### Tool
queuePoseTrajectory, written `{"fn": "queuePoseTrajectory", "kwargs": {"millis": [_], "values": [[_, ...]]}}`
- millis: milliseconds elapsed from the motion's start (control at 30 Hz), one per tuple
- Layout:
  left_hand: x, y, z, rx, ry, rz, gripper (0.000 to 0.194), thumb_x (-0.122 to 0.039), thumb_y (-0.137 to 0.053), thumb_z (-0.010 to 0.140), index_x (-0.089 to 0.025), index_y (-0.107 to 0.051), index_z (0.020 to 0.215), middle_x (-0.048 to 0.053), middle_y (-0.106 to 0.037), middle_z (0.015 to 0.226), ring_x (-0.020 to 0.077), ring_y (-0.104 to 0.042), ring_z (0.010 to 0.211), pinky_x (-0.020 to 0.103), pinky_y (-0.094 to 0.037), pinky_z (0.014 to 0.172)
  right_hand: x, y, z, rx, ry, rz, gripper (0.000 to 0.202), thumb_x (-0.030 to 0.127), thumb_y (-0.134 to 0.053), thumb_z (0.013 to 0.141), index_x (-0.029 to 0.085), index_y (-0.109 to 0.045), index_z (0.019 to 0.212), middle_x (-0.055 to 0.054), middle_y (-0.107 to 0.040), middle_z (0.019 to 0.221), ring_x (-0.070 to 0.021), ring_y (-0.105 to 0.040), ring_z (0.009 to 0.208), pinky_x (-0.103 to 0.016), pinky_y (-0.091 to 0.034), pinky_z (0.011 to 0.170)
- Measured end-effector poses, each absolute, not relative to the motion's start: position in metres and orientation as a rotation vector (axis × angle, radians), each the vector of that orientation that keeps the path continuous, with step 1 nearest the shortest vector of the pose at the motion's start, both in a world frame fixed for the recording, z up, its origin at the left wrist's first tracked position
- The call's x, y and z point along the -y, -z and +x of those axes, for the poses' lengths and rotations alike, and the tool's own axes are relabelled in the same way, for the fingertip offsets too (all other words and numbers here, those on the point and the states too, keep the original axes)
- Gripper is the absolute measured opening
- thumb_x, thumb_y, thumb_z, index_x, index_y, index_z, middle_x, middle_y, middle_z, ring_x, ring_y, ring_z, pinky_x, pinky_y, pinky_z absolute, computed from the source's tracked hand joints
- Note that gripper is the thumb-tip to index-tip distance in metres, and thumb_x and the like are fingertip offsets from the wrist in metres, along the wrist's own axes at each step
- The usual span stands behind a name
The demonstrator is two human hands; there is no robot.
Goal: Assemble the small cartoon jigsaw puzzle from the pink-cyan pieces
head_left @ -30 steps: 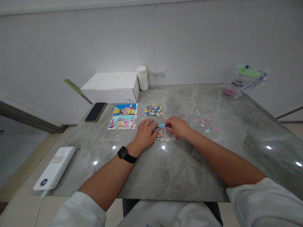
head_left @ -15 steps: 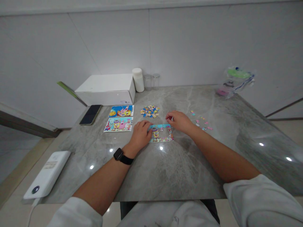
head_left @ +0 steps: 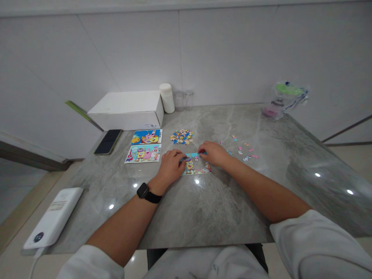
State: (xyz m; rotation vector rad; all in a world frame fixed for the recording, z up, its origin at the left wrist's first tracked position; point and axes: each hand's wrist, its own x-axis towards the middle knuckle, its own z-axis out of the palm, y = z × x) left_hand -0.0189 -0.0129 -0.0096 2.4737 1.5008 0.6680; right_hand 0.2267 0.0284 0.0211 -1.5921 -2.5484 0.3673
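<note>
A partly assembled jigsaw puzzle (head_left: 190,166) lies on the grey table in front of me, with a bare gap in its middle. My left hand (head_left: 171,166) lies at its left edge, fingers loosely spread and the tips touching it. My right hand (head_left: 213,153) is at the upper right edge, thumb and fingers pinched together on a small puzzle piece that they mostly cover. Several loose pieces (head_left: 240,150) are scattered to the right. Beyond the puzzle sits a heap of puzzle pieces (head_left: 182,136). Two cartoon picture cards, an upper one (head_left: 147,136) and a lower one (head_left: 143,154), lie to the left.
At the back left stand a white box (head_left: 124,110), a white bottle (head_left: 167,99) and two clear glasses (head_left: 184,101). A phone (head_left: 108,142) and a white power bank (head_left: 54,219) with a cable lie on the left. A clear plastic bag (head_left: 283,100) rests at the back right.
My right hand has moved left and down onto the puzzle's upper edge, uncovering more loose pieces at its right. My left hand stays at the left edge. The view has shifted slightly.
</note>
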Motion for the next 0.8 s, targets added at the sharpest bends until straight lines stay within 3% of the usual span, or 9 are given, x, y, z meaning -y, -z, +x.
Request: {"fn": "queuePoseTrajectory", "kwargs": {"millis": [400, 633, 800], "values": [[0.0098, 0.0139, -0.0196, -1.376, -0.732, 2.482, 0.023, -0.022, -0.060, 0.098, -0.021, -0.076, 0.115, 0.010, -0.069, 0.119, 0.0268, -0.063, 0.111, 0.047, -0.052, 0.102, -0.0287, -0.0198, 0.2265, 2.578, -0.405, -1.500, 0.017, 0.018, -0.069, 0.095, 0.019, -0.079, 0.109, -0.009, -0.075, 0.108, -0.0209, -0.067, 0.104, -0.029, -0.047, 0.094], [0.0099, 0.0156, -0.0200, -1.363, -0.778, 2.434, 0.041, -0.015, -0.058, 0.094, -0.016, -0.064, 0.134, 0.014, -0.069, 0.129, 0.0300, -0.063, 0.120, 0.050, -0.053, 0.109, -0.0294, -0.0183, 0.2264, 2.572, -0.402, -1.503, 0.019, 0.018, -0.070, 0.095, 0.018, -0.079, 0.111, -0.009, -0.075, 0.108, -0.0210, -0.068, 0.101, -0.029, -0.047, 0.092], [0.0100, 0.0185, -0.0203, -1.368, -0.782, 2.434, 0.045, -0.014, -0.058, 0.092, -0.017, -0.061, 0.137, 0.014, -0.071, 0.128, 0.0300, -0.064, 0.121, 0.050, -0.053, 0.109, -0.0309, -0.0169, 0.2273, 2.580, -0.409, -1.479, 0.018, 0.018, -0.070, 0.094, 0.018, -0.080, 0.110, -0.010, -0.076, 0.108, -0.0220, -0.068, 0.101, -0.030, -0.048, 0.092]]}}
